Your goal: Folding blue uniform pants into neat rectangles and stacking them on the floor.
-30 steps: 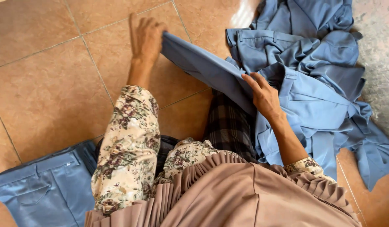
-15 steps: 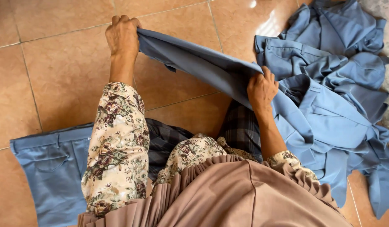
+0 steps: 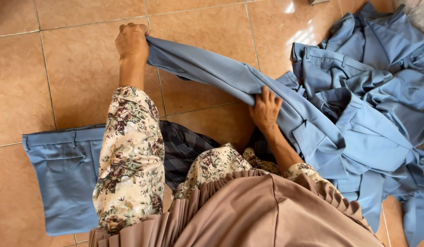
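Covering the floor (image 3: pixel 61 68) are glossy orange-brown tiles with thin grout lines. Left hand (image 3: pixel 132 42), arm extended forward, is fisted around one end of a blue trouser leg (image 3: pixel 212 73). Right hand (image 3: pixel 265 110) pinches the same leg mid-length, pulling it taut above the tiles beside a heap of blue garments (image 3: pixel 372 100); folded blue trousers (image 3: pixel 65 178) lie at left

Bare tiles (image 3: pixel 74 68) ahead; garment pile (image 3: pixel 372 91) rt.

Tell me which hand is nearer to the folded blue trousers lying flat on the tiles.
Left. The left hand grips stretched blue cloth above the folded blue trousers; the right hand holds that cloth farther off, beside the pile.
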